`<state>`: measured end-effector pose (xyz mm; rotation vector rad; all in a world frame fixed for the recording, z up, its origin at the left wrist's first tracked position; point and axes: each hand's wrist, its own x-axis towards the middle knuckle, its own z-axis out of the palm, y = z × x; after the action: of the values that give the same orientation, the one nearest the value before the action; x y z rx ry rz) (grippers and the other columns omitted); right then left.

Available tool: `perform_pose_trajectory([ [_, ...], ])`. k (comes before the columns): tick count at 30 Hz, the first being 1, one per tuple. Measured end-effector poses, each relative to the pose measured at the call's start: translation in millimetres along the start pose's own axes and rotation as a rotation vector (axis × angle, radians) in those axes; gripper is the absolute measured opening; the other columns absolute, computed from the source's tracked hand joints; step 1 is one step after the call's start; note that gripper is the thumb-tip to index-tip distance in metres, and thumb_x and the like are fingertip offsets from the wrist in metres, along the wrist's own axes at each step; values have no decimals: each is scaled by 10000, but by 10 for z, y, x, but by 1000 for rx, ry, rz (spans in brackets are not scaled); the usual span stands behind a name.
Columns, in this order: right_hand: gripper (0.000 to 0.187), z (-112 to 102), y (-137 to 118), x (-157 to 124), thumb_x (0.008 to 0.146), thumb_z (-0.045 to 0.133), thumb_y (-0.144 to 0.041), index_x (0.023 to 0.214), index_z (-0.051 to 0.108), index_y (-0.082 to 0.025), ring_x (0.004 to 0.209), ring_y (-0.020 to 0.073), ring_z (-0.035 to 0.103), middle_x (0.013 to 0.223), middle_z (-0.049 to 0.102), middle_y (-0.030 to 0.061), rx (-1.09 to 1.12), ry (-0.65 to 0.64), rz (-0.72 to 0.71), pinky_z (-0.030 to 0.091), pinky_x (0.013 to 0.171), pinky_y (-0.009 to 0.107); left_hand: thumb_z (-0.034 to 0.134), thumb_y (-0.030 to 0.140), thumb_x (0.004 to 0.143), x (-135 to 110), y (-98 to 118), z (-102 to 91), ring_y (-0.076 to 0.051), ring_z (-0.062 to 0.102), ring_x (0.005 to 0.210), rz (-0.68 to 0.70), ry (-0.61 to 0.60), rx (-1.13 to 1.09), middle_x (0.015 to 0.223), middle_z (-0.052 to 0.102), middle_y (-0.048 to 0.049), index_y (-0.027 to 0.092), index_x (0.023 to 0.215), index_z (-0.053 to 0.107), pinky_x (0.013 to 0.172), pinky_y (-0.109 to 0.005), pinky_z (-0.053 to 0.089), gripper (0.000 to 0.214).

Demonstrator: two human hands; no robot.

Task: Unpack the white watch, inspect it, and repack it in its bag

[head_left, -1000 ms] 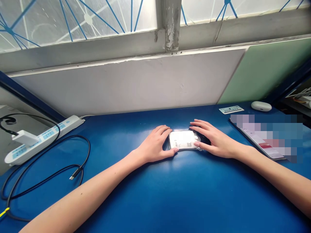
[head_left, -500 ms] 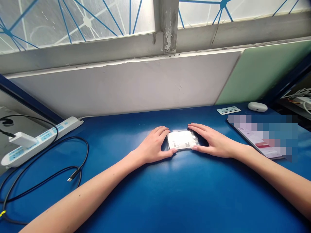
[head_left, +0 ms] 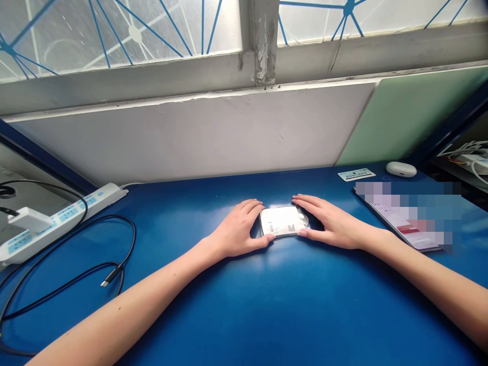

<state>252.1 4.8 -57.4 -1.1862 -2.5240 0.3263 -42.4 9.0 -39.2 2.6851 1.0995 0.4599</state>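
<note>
A small flat packet [head_left: 282, 220] in clear plastic wrap, with a white label and dark print, lies on the blue table. Glare washes out part of its top. My left hand [head_left: 241, 229] grips its left end, thumb at the near edge and fingers at the far edge. From the other side my right hand [head_left: 330, 222] holds the right end the same way, thumb near and fingertips at the far corner. Clear wrap sticks out a little towards my right palm.
On the left lie a white power strip [head_left: 97, 199] with a plugged-in white charger [head_left: 29, 221] and a looped black cable [head_left: 131, 239]. To the right are a partly blurred phone-like device [head_left: 404, 229], a card [head_left: 356, 175] and a white rounded case [head_left: 401, 169]. A wall panel [head_left: 190, 137] borders the back.
The whole view has shifted slightly, so everything appears a little further left. Both hands keep the same hold on the packet, which stays in place on the table.
</note>
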Motion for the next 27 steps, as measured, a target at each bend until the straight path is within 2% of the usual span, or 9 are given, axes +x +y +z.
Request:
perform_pose_trajectory([
  [6, 779, -5, -7, 8, 887, 584, -587, 1519, 396, -172, 1433, 366, 386, 1560, 421, 177, 5, -21, 26, 387, 1144, 532, 657, 531, 843, 4, -3, 0, -371, 464, 1351, -3, 1, -12, 1408, 546, -206, 103, 1340, 536, 1130, -526, 400, 667],
  [27, 772, 25, 14, -9, 892, 590, -558, 1530, 375, -179, 1408, 377, 424, 1540, 447, 189, -17, 23, -14, 421, 1112, 561, 664, 513, 837, 3, 7, 1, -375, 463, 1356, -4, 11, -25, 1406, 547, -205, 124, 1345, 534, 1123, -534, 406, 652],
])
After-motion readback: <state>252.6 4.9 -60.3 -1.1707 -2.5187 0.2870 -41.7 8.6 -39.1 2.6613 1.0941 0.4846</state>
